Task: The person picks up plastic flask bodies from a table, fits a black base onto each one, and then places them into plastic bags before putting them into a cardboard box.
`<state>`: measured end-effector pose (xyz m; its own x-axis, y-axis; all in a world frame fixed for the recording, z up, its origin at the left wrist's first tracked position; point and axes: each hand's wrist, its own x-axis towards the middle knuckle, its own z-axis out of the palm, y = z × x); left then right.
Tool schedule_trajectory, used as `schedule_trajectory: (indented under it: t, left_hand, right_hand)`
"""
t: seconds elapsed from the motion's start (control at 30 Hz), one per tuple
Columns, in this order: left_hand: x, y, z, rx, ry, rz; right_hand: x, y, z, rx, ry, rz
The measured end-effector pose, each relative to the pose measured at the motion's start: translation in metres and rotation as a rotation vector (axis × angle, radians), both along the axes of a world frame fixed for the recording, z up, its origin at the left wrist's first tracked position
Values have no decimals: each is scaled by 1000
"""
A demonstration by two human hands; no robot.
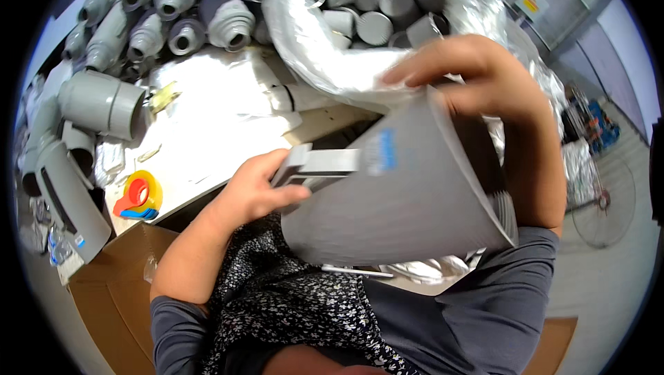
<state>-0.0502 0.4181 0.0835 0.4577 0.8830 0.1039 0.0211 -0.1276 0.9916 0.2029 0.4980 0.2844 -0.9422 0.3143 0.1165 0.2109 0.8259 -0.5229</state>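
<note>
A large grey tapered plastic container [394, 202] with a side handle and a small blue label is tilted in front of me, its wide mouth facing right. It is slightly blurred. My left hand [259, 185] is closed on the handle [325, 162], thumb on the near side. At the upper end of the wide rim, my right hand [487, 77] has its fingers curled, with the thumb at the rim. Its fingertips are smeared, and part of its grip is hidden.
Grey stepped cylindrical parts [232, 25] are stacked at the back left. A plastic-lined bin holds several grey caps [374, 28]. Yellow tape [153, 191] with a red piece lies on the white table [200, 140]. A cardboard box [114, 292] stands lower left, a wire fan [602, 202] at right.
</note>
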Motion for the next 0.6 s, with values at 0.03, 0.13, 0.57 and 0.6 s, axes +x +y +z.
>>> schedule_trajectory:
  t: [0.03, 0.13, 0.57, 0.6]
  left_hand:
    - [-12, -6, -19, -171, -2, 84]
    - [-58, -36, -76, -233, -197, 398]
    - [-134, -101, -104, -574, -1122, 1313]
    - [-127, -89, -91, -514, -1007, 1352]
  right_hand:
    - [1, 22, -10, 88, 89, -296]
    - [39, 116, -48, 868, -139, -1017]
    - [-23, -17, -215, 299, 177, -562]
    - [-30, -30, -256, 332, -59, -419]
